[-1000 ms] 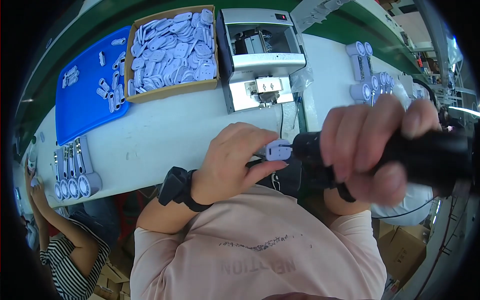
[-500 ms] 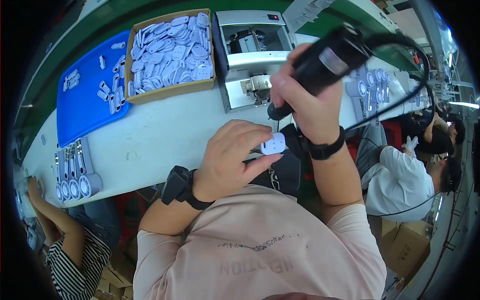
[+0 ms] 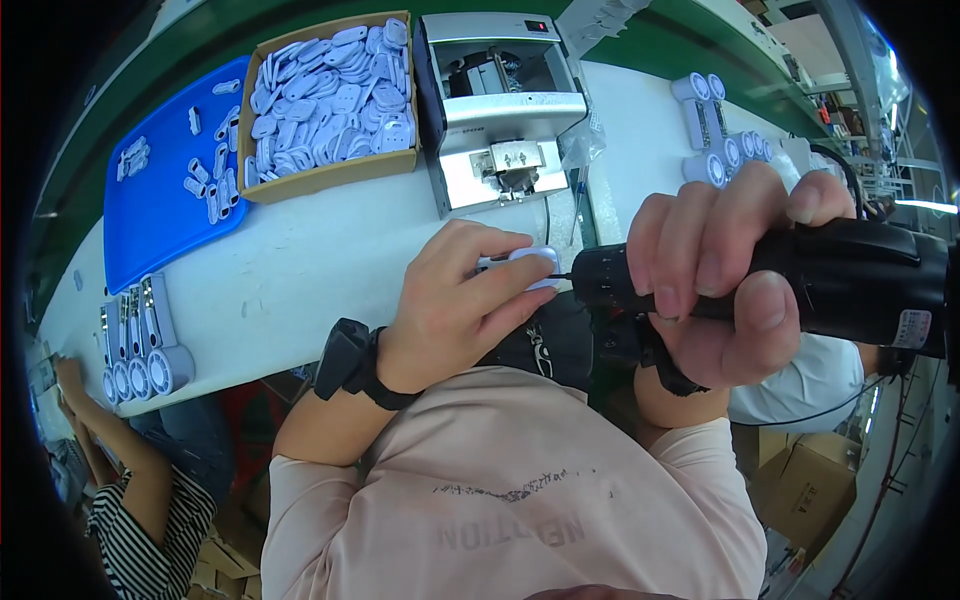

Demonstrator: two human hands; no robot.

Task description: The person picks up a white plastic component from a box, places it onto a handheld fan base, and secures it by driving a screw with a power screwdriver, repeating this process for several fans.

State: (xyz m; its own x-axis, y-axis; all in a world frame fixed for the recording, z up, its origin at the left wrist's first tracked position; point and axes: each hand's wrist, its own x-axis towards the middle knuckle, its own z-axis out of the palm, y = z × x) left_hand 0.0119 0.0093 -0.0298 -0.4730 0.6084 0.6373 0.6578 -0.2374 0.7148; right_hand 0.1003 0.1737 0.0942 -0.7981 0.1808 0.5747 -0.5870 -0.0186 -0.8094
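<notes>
My left hand (image 3: 470, 290) pinches a small white plastic part (image 3: 542, 257) near the table's front edge; the fingers cover much of it. Wrapped in my right hand (image 3: 735, 270) is a black electric screwdriver (image 3: 850, 265), held roughly level with its collar pointing left. Its thin bit reaches the white part beside my left fingertips. Whether the tip sits in a screw hole I cannot tell. Both wrists wear black straps with a module on them.
Behind my hands stands a silver screw-feeding machine (image 3: 462, 135). A carton (image 3: 330, 180) full of white parts and a blue tray (image 3: 150, 245) lie to its left. White fan-like units (image 3: 165, 365) line the left edge; more (image 3: 705, 165) stand right. Co-workers sit on both sides.
My right hand has brought the screwdriver down from near the machine and turned it level, its bit now at the white part. My left hand keeps its hold, almost in place.
</notes>
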